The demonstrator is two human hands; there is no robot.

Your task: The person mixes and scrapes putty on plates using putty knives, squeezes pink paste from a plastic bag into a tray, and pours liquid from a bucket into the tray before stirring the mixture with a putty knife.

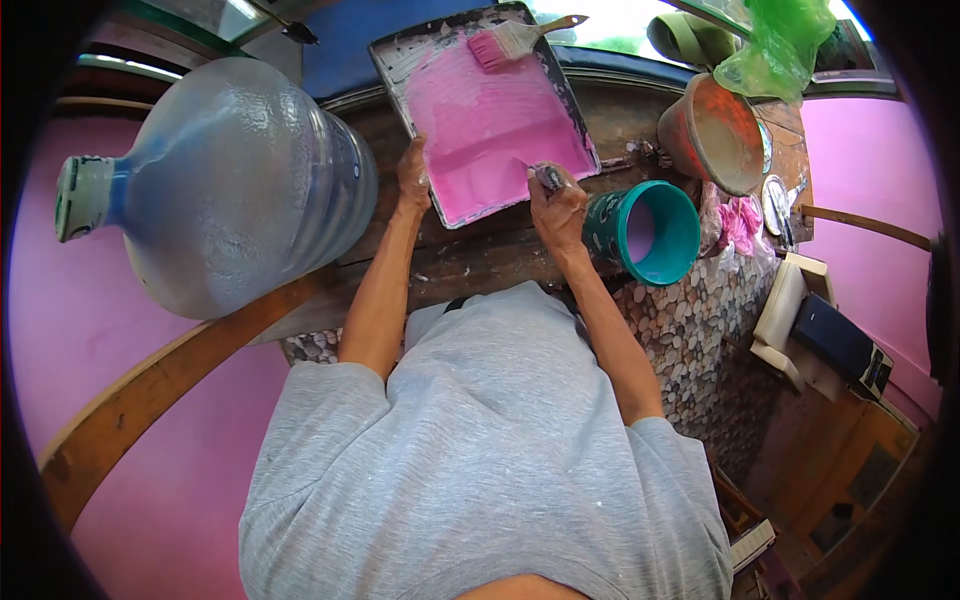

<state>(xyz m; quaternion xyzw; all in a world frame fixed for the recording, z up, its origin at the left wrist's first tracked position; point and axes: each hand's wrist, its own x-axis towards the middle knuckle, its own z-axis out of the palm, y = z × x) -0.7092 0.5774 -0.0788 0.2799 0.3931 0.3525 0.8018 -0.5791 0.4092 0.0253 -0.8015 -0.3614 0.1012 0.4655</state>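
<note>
A black-rimmed paint tray (585, 135) holds pink paint, pooled deeper at the end nearest me. My left hand (413, 178) is closed on the tray's left edge. Over the near right part of the tray, my right hand (558, 208) grips a short tool with a grey, paint-stained handle (549, 177). The tool's working end is at the paint, too small to identify. A paintbrush (513, 42) with pink bristles lies across the tray's far end. Just right of my right hand stands a teal bucket (668, 270) with pinkish liquid inside.
A large clear water jug (250, 180) lies on its side at the left. Beyond the teal bucket is an orange bucket (690, 130) with a whitish inside. Pink-stained cloth or plastic (740, 225) lies at the wooden table's (480, 262) right end. A green plastic bag (780, 45) hangs above.
</note>
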